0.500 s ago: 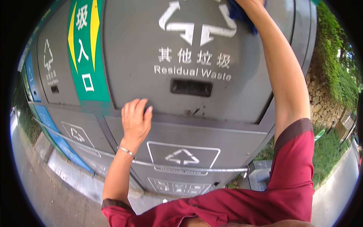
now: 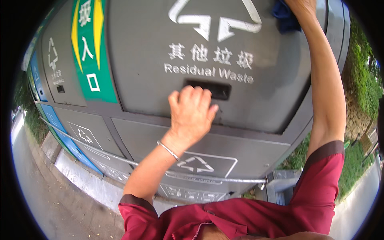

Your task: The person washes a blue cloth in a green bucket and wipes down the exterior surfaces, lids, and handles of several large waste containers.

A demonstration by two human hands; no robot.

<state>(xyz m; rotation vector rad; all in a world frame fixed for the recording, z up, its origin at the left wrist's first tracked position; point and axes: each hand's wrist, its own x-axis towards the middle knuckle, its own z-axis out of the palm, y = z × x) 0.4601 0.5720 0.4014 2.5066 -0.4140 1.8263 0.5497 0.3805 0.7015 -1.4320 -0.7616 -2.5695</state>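
Note:
In front of me a grey waste-bin door panel (image 2: 152, 76) carries a large white recycling mark and white lettering. Over the upper right of the panel, my right hand (image 2: 303, 5) is closed on a dark blue cloth (image 2: 286, 18) pressed against the surface. The top edge cuts off part of that hand. My left hand (image 2: 193, 114) is raised at the panel's lower middle, its fingers bent and the thumb apart. Its fingertips overlap the left end of a black recessed handle (image 2: 221, 91); whether they touch it I cannot tell. Nothing shows in this hand.
A metal rail (image 2: 240, 181) runs across the lower bin front. Further left stand a green strip (image 2: 96, 86) with yellow arrows, another grey panel (image 2: 64, 82) and blue sections. Pavement (image 2: 76, 200) lies below on the left; plants and a stone wall (image 2: 355, 114) are at the right.
My left hand has moved right, from the panel's lower left edge to the black handle. My right hand and the blue cloth have shifted right along the panel in view. The view has moved slightly.

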